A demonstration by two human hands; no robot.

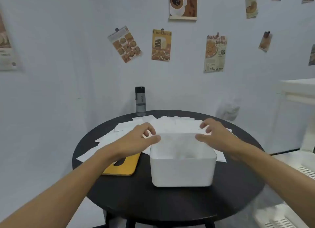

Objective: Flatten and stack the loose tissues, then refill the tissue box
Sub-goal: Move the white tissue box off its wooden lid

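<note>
A white open-topped tissue box stands on the round black table, its inside pale and hard to read. Behind and left of it lie several loose white tissues, spread flat and overlapping. My left hand and my right hand each pinch one end of a flat white tissue, holding it stretched just above the box's far rim. The tissue's lower edge blends into the box opening.
The yellow cork-edged lid with a slot lies left of the box, partly under my left wrist. A dark-capped water bottle stands at the table's back edge by the wall. White shelving stands at the right.
</note>
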